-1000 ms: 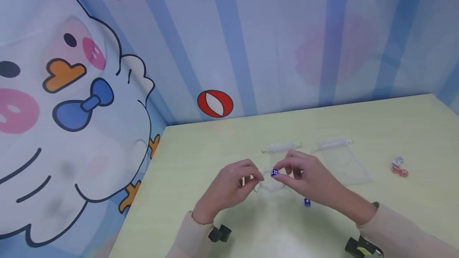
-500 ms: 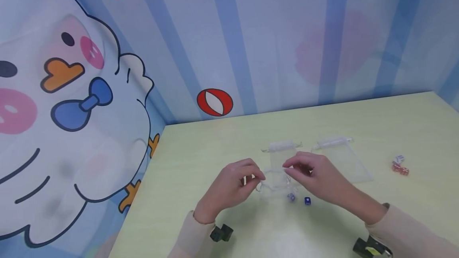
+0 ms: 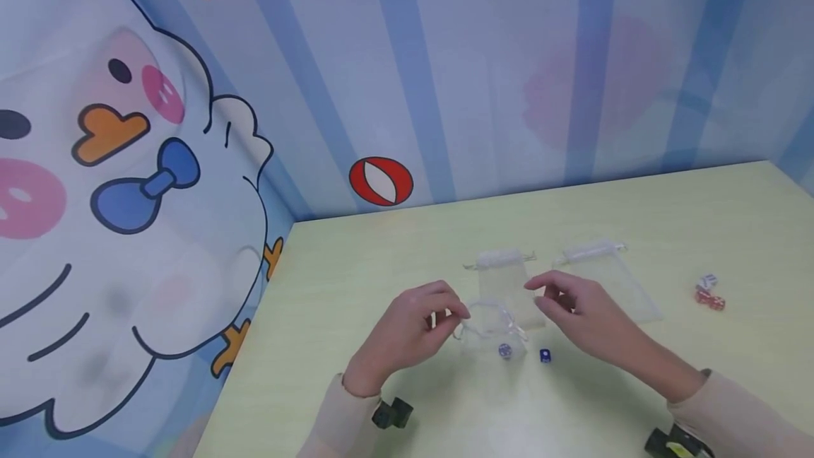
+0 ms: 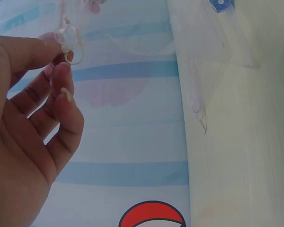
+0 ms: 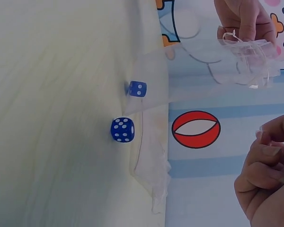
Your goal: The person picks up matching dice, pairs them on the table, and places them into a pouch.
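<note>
The left hand (image 3: 413, 331) pinched the drawstring edge of a sheer bag (image 3: 486, 336) between thumb and forefinger, well in from the table's left edge. The bag hung from those fingertips, and a blue die with white pips (image 3: 505, 351) lay inside its lower part, showing pale through the mesh. A second blue die (image 3: 545, 356) sat on the table just beside the bag, outside it, on the side toward the table's right edge.

The right hand (image 3: 588, 320) hovered beyond that loose die, its fingers loosely bent, thumb and forefinger parted with nothing between them. Two more sheer bags lay flat on the table, both nearer its far edge than the held one — a narrower bag (image 3: 505, 288) behind the held bag, and a wider bag (image 3: 613, 285) farther toward the right edge, partly hidden by the right hand.

Well apart from all this, toward the table's right edge, two red dice (image 3: 710, 300) lay with white dice (image 3: 706, 283) just behind them; how many white ones was too small to tell. The table (image 3: 356, 260) met a blue striped wall (image 3: 490, 90) along its far edge. A printed red-and-white ball (image 3: 381, 181) showed low on that wall — nearer the table's far left corner than its far right.
</note>
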A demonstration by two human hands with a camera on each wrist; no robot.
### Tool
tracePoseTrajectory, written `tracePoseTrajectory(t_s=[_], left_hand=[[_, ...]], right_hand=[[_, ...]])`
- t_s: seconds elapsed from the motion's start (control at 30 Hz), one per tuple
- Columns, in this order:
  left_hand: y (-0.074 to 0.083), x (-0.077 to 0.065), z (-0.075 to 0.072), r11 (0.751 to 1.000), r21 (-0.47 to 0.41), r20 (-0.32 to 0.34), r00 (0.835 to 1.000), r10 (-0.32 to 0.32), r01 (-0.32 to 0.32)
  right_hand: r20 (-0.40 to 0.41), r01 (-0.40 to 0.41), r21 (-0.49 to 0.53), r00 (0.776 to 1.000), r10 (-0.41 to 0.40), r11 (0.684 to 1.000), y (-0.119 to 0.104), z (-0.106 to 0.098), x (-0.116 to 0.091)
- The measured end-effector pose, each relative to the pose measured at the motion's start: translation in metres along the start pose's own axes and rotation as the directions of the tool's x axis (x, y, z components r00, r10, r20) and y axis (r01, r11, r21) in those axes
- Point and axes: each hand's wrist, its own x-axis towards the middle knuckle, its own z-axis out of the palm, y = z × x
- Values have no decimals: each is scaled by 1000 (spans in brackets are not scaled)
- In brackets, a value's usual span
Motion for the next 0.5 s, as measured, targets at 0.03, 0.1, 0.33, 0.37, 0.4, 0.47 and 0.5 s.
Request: tracePoseTrajectory(t_s=[0.03,0.1,0.33,0.37,0.4,0.47,0.5], left_hand=[[0,0,0,1000,-1,-3,1000,2,-2],[0,0,0,1000,-5,-10,1000,9,-9],[-1,0,2,1000,-3,-6,1000,15,-15],[-1,0,2,1000,-3,-7,1000,16,-16],[-1,0,2,1000,-3,-8,1000,17,-17],[-1,0,2,1000,-6,-11,1000,20,-20],[-1,0,1,1000,-6,-12,1000,21,-21]], right_hand=[[13,-15,-2,1000,15,1000,2,0,0],[51,-37,-22,998,38,999,7,-1,-1],[192,-2,-155,981,32,988,27,3,-6],[198,2,-155,980,29,988,29,4,-6],[204,7,-155,979,25,988,30,4,-7],[213,10,-151,977,23,988,33,6,-7],[217,9,-151,976,24,989,33,6,-8]])
